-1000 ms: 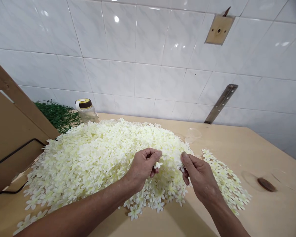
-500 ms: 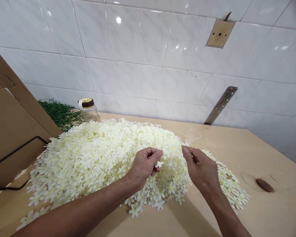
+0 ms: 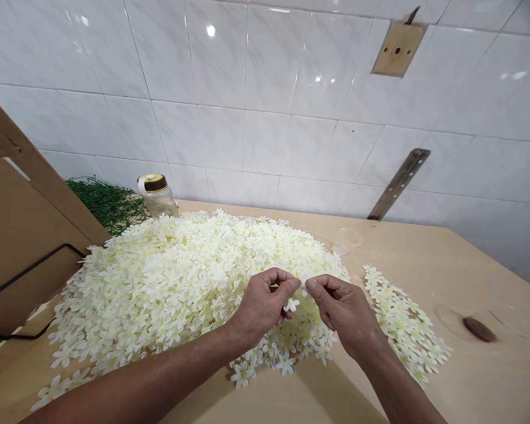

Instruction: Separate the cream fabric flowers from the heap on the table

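Note:
A big heap of cream-white artificial flower blossoms [image 3: 176, 277] covers the middle of a light wooden table [image 3: 468, 377]. My left hand [image 3: 262, 303] hovers over the heap's near right edge, fingers curled round a small bunch of blossoms, one blossom [image 3: 291, 305] hanging below its fingers. My right hand [image 3: 342, 309] is close beside it, thumb and forefinger pinched at a blossom between the two hands, fingertips almost touching. A smaller, flatter spread of separated blossoms [image 3: 401, 324] lies to the right of my right hand.
A tilted cardboard box [image 3: 22, 235] with a black wire stands at the left. Behind the heap are green plastic stems [image 3: 106, 203], a clear jar with a brown lid [image 3: 156, 194] and a clear plastic cup [image 3: 347, 238]. A tiled wall closes the back.
My right hand moved left and closed its pinch against the left hand's fingertips; half a second ago it was apart, with nothing between its fingers. The left hand barely shifted.

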{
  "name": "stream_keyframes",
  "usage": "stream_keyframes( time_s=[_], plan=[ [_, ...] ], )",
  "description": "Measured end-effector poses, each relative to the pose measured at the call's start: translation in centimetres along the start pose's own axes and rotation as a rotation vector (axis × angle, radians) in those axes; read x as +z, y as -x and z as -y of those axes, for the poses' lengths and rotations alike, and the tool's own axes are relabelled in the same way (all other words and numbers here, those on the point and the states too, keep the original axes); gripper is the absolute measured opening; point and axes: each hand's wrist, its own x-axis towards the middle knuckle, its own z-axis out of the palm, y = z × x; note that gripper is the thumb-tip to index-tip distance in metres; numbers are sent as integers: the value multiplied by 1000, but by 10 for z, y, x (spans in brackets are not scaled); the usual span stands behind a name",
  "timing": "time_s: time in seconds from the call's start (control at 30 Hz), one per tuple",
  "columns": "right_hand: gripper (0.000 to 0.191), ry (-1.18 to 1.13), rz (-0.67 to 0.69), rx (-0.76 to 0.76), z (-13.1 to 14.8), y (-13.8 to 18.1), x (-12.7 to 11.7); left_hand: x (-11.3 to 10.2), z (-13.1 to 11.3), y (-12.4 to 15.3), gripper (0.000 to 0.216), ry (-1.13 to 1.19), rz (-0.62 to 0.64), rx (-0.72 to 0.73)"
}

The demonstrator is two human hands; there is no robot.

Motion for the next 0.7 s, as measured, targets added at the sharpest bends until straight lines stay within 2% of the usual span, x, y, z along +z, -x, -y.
stream_keyframes(
  time_s=[0.17, 0.43, 0.7],
  plan=[
    [43, -58, 39, -14, -2, 1, 0, 0, 4, -1, 38, 14, 46, -28],
    [44, -103, -18, -33, -10, -1, 1, -2, 1, -4, 37, 72, 72, -69],
    [47, 238, -43, -116, -11, 0, -2, -3, -3, -4, 35, 145, 107, -109]
  ],
)
